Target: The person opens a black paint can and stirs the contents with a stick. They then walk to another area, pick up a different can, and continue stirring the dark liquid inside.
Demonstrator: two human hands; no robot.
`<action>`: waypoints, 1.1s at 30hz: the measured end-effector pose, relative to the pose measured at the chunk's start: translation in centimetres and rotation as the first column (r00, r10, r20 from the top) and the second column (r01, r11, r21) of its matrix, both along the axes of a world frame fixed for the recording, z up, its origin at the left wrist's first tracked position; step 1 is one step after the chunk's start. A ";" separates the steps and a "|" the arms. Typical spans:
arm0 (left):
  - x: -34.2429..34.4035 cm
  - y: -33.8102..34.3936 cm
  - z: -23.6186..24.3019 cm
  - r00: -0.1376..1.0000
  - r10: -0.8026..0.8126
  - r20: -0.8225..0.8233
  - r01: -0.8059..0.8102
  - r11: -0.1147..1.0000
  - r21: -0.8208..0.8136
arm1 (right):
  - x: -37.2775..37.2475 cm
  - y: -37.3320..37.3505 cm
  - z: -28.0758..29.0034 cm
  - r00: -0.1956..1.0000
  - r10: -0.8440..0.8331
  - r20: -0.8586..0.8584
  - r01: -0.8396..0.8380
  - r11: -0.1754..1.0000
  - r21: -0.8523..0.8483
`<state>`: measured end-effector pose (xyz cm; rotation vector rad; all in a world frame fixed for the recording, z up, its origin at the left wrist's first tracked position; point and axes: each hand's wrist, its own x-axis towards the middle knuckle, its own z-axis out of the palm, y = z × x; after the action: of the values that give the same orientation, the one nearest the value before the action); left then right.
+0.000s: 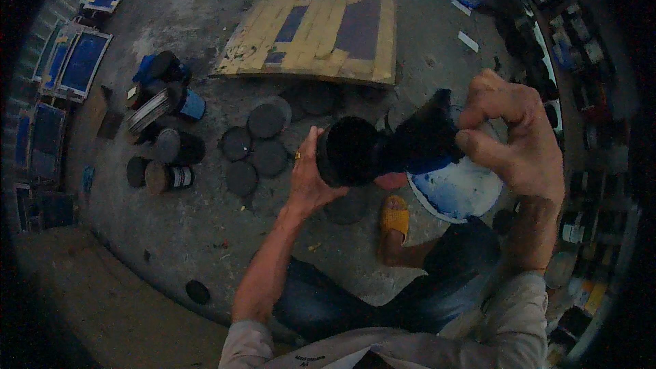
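Observation:
My left hand (314, 181) is wrapped round the side of a round black container (350, 152), its dark round face turned up toward me. A ring shows on one finger. To the right, my right hand (512, 133) is raised, thumb and fingertips pinching the edge of a limp blue-black piece (424, 135); I cannot tell whether it is cloth or plastic. That piece hangs between my hands, its left end at the container's rim. Below it on the floor is a white round lid or basin (458, 191) stained with blue, partly hidden.
Several dark round lids or cans (266, 121) stand left of my hands. Beyond lies a taped board (311, 37). Further left are cans and a pail (193, 104), and blue framed screens (85, 61). Shelves with containers (588, 191) line the right. My foot in a yellow slipper (394, 219) is below.

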<state>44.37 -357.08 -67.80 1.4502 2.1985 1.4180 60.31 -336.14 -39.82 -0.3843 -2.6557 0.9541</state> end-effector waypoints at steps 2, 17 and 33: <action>-0.2 -0.1 0.0 0.997 0.024 -0.069 -0.025 1.000 -0.007 | 0.0 -0.4 0.6 0.998 -0.042 -0.049 0.039 0.998 -0.055; -0.6 -0.2 -0.8 0.977 0.109 -0.185 -0.106 0.994 0.028 | 0.0 -1.0 7.1 0.982 -0.145 -0.122 0.155 0.985 0.074; 0.7 0.3 0.7 0.999 0.036 0.040 -0.038 0.998 0.040 | -2.2 -1.7 5.3 0.973 0.202 -0.114 -0.200 0.979 0.027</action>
<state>45.02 -356.75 -67.14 1.3891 2.1966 1.4982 58.11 -337.88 -34.50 -0.0537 -2.6292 0.9808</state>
